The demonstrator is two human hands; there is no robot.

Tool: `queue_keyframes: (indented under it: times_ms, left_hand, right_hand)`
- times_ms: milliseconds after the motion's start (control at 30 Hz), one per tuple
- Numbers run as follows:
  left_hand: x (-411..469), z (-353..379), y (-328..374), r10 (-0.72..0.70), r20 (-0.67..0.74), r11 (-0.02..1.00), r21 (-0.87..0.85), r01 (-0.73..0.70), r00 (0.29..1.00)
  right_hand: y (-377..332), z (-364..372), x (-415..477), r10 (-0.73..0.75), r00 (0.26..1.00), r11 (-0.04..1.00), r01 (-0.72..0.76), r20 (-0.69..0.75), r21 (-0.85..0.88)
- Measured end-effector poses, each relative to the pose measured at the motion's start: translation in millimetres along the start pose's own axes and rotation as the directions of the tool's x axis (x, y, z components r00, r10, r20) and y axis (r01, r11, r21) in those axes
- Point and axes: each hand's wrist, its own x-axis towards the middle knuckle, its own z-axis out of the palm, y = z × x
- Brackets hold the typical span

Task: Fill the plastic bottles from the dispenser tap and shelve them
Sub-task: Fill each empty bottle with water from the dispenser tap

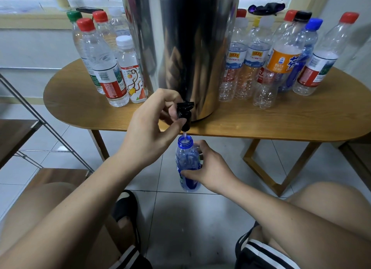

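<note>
A tall steel dispenser (186,48) stands on the oval wooden table (281,120), its black tap (185,114) hanging over the front edge. My left hand (154,126) grips the tap, thumb under it and fingers curled round its lever. A thin stream of water falls from the spout into an uncapped blue bottle (187,160). My right hand (206,168) holds that bottle upright just below the tap, fingers wrapped round its body.
Several capped bottles holding water (108,68) stand left of the dispenser; several empty capped ones (281,64) stand to its right. A metal-framed shelf with wooden boards (18,136) is at the left. My knees and sandalled feet are below, on a tiled floor.
</note>
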Motion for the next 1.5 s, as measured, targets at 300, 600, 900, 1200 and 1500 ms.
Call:
queue_keyframes:
  times_ms: [300, 600, 900, 1200, 1500]
  left_hand:
    - [-0.6, -0.2, -0.7, 0.013, -0.001, 1.0, -0.012, -0.013, 1.0]
    - [-2.1, 0.6, -3.6, 0.004, 0.0, 0.999, -0.032, -0.004, 1.0]
    - [-2.5, -0.2, -2.1, 0.006, 0.008, 1.0, -0.027, -0.005, 1.0]
    - [-3.1, -0.9, -2.9, 0.007, 0.007, 1.0, -0.008, -0.007, 1.0]
    - [-2.9, -1.2, -3.4, 0.009, 0.006, 1.0, -0.014, -0.008, 1.0]
  right_hand:
    - [2.0, 0.8, 0.3, -0.008, 1.0, 1.0, 0.008, -0.003, -0.025]
    - [1.8, 1.4, 1.4, -0.006, 1.0, 0.999, 0.006, 0.003, -0.034]
    - [1.0, 1.5, 0.9, -0.003, 1.0, 0.999, 0.003, 0.008, -0.032]
    - [0.9, 1.0, 1.4, -0.006, 1.0, 0.999, 0.007, 0.009, -0.046]
    - [3.2, 2.5, 2.9, -0.002, 1.0, 0.999, 0.002, -0.003, -0.048]
